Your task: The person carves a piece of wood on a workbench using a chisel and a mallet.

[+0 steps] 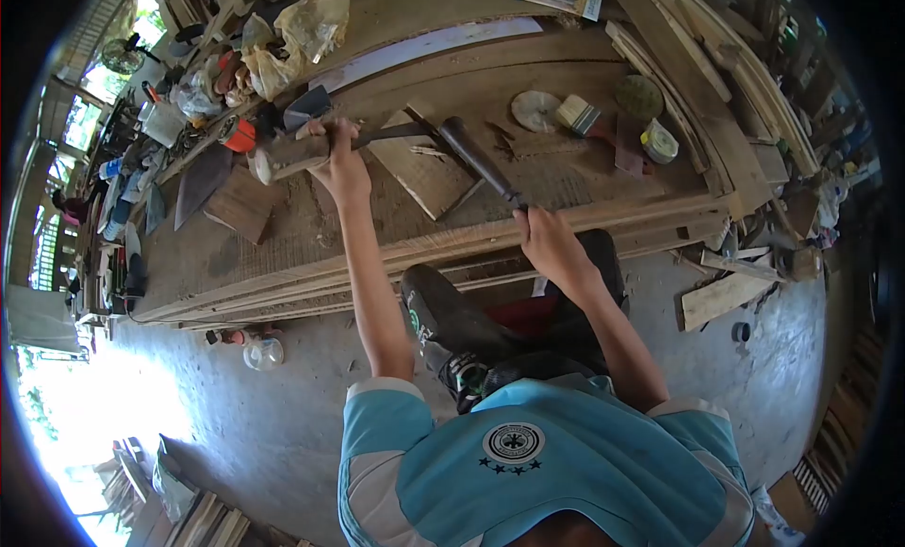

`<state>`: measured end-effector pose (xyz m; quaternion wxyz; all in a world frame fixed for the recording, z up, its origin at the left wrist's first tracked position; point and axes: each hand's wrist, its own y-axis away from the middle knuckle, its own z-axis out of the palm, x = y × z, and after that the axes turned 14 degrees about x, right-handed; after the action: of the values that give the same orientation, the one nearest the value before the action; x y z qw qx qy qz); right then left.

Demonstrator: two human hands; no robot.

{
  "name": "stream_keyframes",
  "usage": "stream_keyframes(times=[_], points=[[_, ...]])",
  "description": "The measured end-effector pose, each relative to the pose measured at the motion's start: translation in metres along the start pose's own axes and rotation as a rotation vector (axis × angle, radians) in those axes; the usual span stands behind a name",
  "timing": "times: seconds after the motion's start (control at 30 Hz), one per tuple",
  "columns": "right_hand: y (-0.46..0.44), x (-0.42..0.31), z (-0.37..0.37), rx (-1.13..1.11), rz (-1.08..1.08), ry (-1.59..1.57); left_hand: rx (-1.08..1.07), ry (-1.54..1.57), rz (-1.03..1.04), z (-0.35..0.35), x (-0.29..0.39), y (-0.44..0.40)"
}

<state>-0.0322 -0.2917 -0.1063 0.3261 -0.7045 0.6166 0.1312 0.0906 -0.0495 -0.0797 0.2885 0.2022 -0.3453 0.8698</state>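
Observation:
My left hand [341, 161] is closed around a thick, pale wooden-handled tool [275, 159] above the bench. A dark, flat blade-like piece [396, 130] extends to the right of that hand; whether it belongs to the same tool I cannot tell. At the bench's front edge, the fingers of my right hand [554, 250] are closed on the thin near end of a tool with a dark, round handle [476, 156]. Its thick end points away from me, and its tip is hidden by my fingers. Between the hands a flat wooden board [424, 175] lies on the workbench [311, 231].
A paintbrush [578, 115], a round pale disc [536, 112] and a tape measure [659, 142] lie at the right. An orange-and-black roll [238, 134], a wooden block [241, 204] and plastic bags [314, 24] sit at the left. Long planks [726, 66] border the bench's right side.

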Motion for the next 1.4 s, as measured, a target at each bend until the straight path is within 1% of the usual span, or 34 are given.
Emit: stream_keyframes(times=[0.03,0.07,0.13,0.17,0.23,0.27,0.3,0.4,0.43,0.47,0.5,0.53,0.57,0.6,0.63,0.7,0.73,0.8,0.83,0.87,0.9,0.93,0.97,1.03,1.07,1.1,1.2,1.23,1.3,1.33,1.4], points=[[0.0,-0.004,0.0,0.021,-0.006,0.008,0.047,0.016,-0.013,0.002,0.003,0.001],[0.001,-0.004,0.003,0.014,-0.007,-0.001,0.049,0.005,-0.01,0.004,0.005,0.004],[-0.001,0.002,0.006,-0.043,0.008,0.048,0.068,-0.203,-0.028,0.017,0.005,0.005],[0.0,0.005,0.01,-0.039,0.007,0.046,0.046,-0.152,-0.055,0.023,0.003,0.006],[0.001,0.012,0.016,0.053,-0.067,0.028,0.011,-0.134,-0.039,0.022,-0.006,0.004],[0.001,0.013,0.017,0.066,-0.064,0.033,-0.016,-0.121,-0.027,0.021,-0.013,0.003],[0.001,0.013,0.017,0.062,-0.048,0.026,0.009,-0.148,-0.03,0.017,-0.017,0.003],[0.001,0.01,0.011,-0.003,-0.041,0.036,-0.02,-0.188,-0.055,0.022,-0.01,0.004],[0.0,0.009,0.009,-0.068,-0.007,0.041,-0.078,-0.216,-0.065,0.022,-0.007,0.0],[-0.003,0.008,0.008,-0.12,0.026,0.045,-0.08,-0.217,-0.058,0.027,0.005,-0.004],[-0.003,0.01,0.011,-0.114,0.021,0.044,-0.166,-0.131,-0.206,0.031,0.02,-0.008],[0.0,0.014,0.015,-0.018,-0.074,0.088,-0.253,-0.042,-0.354,0.039,0.036,-0.016],[0.001,0.016,0.017,0.077,-0.169,0.134,-0.289,-0.015,-0.414,0.045,0.054,-0.033],[0.001,0.016,0.015,0.078,-0.171,0.138,-0.322,0.011,-0.476,0.054,0.074,-0.049],[0.0,0.014,0.013,0.056,-0.149,0.136,-0.32,0.013,-0.475,0.073,0.095,-0.059],[-0.001,0.013,0.013,0.028,-0.123,0.135,-0.669,-0.92,-0.071,0.103,0.126,-0.073],[-0.002,0.013,0.013,0.019,-0.105,0.122,-0.668,-0.919,-0.078,0.105,0.123,-0.075],[-0.001,0.014,0.015,-0.011,-0.084,0.116,-1.192,-1.734,0.045,0.109,0.11,-0.069],[-0.001,0.015,0.016,0.017,-0.091,0.1,-1.143,-2.077,0.181,0.113,0.114,-0.06],[-0.002,0.017,0.017,0.049,-0.098,0.08,-1.14,-2.081,0.162,0.107,0.116,-0.057],[-0.001,0.016,0.019,0.036,-0.094,0.074,-1.038,-2.055,0.068,0.1,0.118,-0.056],[0.0,0.015,0.019,0.07,-0.093,0.08,-0.94,-2.027,-0.018,0.094,0.122,-0.055],[0.0,0.013,0.018,0.103,-0.096,0.086,-0.944,-2.037,-0.029,0.083,0.124,-0.053],[-0.001,0.007,0.012,0.067,-0.081,0.076,-0.733,-1.823,0.275,0.059,0.13,-0.043],[-0.001,0.005,0.01,0.042,-0.074,0.074,-0.728,-1.837,0.271,0.053,0.133,-0.038],[0.001,0.009,0.016,0.12,-0.168,0.115,-0.692,-1.86,0.253,0.051,0.137,-0.035],[-0.005,0.003,0.019,0.109,-0.133,0.127,-0.61,-1.913,0.231,0.047,0.145,-0.024],[-0.007,0.005,0.019,0.128,-0.141,0.125,-0.562,-1.925,0.215,0.047,0.144,-0.022],[-0.01,0.012,0.023,0.111,-0.212,0.177,-0.563,-1.905,0.231,0.044,0.14,-0.025],[-0.011,0.012,0.024,0.129,-0.213,0.182,-0.568,-1.895,0.207,0.048,0.139,-0.025],[-0.012,0.013,0.023,0.087,-0.101,0.089,-0.603,-1.82,0.262,0.065,0.133,-0.026]])
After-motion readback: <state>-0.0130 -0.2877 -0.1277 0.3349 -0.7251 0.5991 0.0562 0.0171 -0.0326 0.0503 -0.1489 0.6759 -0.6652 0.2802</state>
